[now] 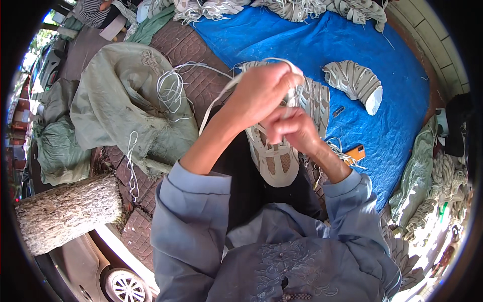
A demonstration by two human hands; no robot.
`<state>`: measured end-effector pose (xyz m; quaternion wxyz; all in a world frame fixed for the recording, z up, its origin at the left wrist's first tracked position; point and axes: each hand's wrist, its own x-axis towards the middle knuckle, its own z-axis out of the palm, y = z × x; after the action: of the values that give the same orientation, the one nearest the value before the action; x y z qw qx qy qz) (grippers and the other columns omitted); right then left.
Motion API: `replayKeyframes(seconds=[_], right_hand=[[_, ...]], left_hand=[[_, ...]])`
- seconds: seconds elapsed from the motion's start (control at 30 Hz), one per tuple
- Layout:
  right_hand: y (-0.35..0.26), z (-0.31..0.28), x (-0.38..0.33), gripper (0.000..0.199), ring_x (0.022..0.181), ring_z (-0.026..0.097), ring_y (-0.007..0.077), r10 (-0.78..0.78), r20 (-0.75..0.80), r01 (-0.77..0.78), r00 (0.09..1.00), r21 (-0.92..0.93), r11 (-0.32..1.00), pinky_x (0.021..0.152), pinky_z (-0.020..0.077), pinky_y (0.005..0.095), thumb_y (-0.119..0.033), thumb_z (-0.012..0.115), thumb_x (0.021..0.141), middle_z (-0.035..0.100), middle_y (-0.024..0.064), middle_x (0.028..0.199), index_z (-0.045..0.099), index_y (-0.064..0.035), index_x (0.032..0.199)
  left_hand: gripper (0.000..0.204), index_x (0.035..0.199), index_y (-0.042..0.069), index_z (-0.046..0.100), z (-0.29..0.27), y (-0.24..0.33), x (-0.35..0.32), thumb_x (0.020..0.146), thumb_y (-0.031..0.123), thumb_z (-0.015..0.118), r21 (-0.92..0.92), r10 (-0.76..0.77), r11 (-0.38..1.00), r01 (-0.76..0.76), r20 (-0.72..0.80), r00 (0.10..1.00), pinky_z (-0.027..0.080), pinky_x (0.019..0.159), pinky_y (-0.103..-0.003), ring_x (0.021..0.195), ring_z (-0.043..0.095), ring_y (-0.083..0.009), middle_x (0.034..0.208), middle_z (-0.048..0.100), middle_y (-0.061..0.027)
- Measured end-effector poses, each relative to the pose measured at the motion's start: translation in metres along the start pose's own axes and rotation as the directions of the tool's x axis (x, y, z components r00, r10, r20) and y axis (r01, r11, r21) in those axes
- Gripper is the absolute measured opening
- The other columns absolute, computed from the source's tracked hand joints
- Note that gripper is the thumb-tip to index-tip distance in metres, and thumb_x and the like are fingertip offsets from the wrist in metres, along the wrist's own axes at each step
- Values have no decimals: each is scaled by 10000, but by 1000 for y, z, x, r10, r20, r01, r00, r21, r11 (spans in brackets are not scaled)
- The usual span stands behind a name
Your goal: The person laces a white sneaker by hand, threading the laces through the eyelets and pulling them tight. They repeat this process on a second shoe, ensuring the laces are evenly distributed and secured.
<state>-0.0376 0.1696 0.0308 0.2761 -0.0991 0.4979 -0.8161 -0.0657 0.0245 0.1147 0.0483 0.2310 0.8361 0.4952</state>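
Observation:
A beige and white shoe upper (274, 163) rests across my lap, toe toward me. My left hand (261, 93) is closed above it on a white shoelace (217, 103), which loops over the fingers and trails off to the left. My right hand (293, 130), somewhat smeared by motion, has its fingers curled low over the upper's lacing area; what they pinch is hidden. Just beyond my hands, a stack of similar shoe uppers (318, 100) lies on the blue tarp. More white laces (171, 90) lie tangled on a grey-green sack (118, 100) to the left.
On the blue tarp (392, 136) are a nested bundle of uppers (354, 84), a small dark tool (338, 111) and an orange phone-like object (356, 153) by some laces. More bundles (297, 9) line the far edge. A log (70, 214) and a parked car (83, 269) are at left.

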Motion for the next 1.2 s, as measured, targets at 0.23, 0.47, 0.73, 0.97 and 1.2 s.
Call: replayKeyframes(seconds=[0.23,0.47,0.73,0.97,1.2], right_hand=[[-82,-119,17,222,393,259,45,-203,-2,194,979,291,937,382,216,208,-167,512,834,324,-63,509,535,21,951],[-186,-241,-21,300,395,219,36,-313,-467,330,827,-48,943,360,185,193,-129,492,859,325,-40,554,483,21,1119],[-222,-380,-123,163,388,268,16,-255,-778,67,575,-265,962,325,181,176,-133,582,818,466,-15,634,576,-39,952],[-355,-526,-368,322,424,260,13,-513,-602,127,612,-566,815,340,205,141,-133,439,875,528,6,797,503,-29,1174],[-322,-490,-384,306,435,292,3,-468,-765,28,443,-510,860,356,214,139,-141,453,861,539,-6,780,540,-65,1145]], left_hand=[[146,736,56,578,24,-74,-50,738,200,553,605,272,722,-337,201,941,414,764,-341,749,552,-214,716,558,-82],[39,691,83,537,30,-67,-66,655,96,529,698,329,570,-434,291,898,373,787,-348,777,496,-187,675,500,-34],[57,691,75,539,-89,-63,-121,637,89,530,922,75,243,-300,291,954,375,732,-338,773,488,-205,673,495,-50],[85,764,64,559,-174,-114,-189,696,114,553,970,39,-210,119,-113,993,395,779,-358,902,504,-221,859,548,-81],[164,816,59,549,-333,-128,-327,819,199,464,699,-296,-280,658,-715,633,462,582,-455,698,590,-343,771,592,-138]])
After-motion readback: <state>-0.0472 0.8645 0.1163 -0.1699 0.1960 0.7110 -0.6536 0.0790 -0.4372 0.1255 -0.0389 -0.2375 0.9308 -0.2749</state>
